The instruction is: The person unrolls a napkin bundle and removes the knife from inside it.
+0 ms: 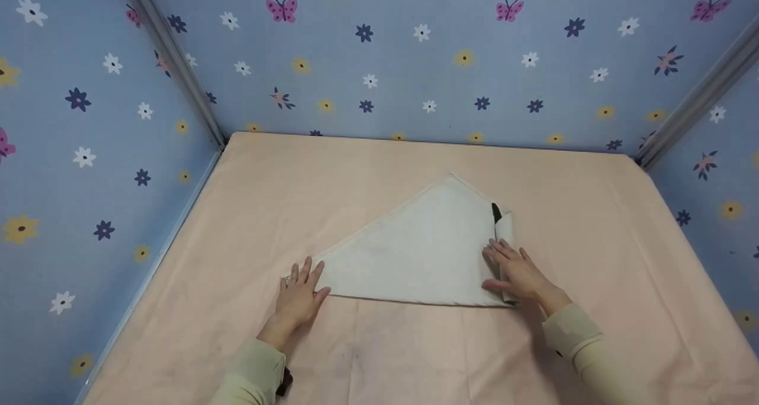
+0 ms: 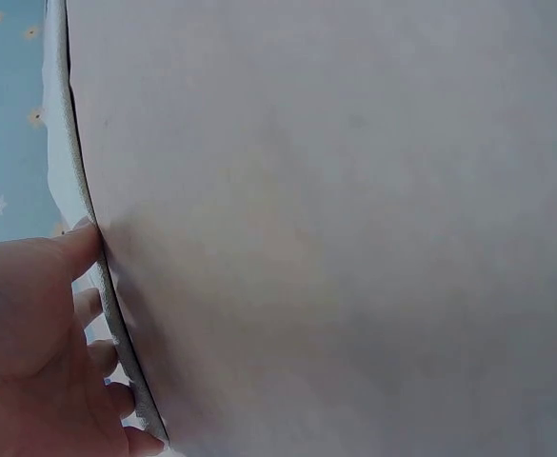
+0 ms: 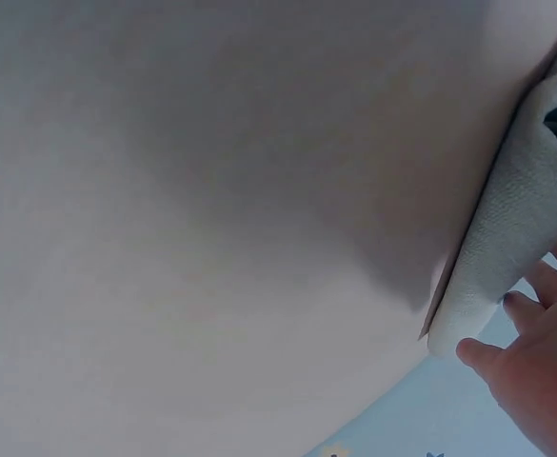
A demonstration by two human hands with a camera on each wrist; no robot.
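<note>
A white cloth (image 1: 409, 251), folded into a rough triangle, lies on the table with its peak pointing away from me. At its left corner my left hand (image 1: 299, 301) rests with the fingers spread and extended. The left wrist view shows that hand (image 2: 30, 333) touching the cloth's edge with thumb and fingertips. My right hand (image 1: 522, 277) lies on the rolled or folded right end of the cloth, fingers extended. A dark patch (image 1: 496, 212) shows at the top of this fold. In the right wrist view the thick fold (image 3: 511, 205) has a dark gap inside.
A pale peach cover (image 1: 379, 357) spreads over the table under the cloth. Blue panels (image 1: 391, 55) with flowers and butterflies stand behind and at both sides, with grey posts (image 1: 178, 61) at the back corners.
</note>
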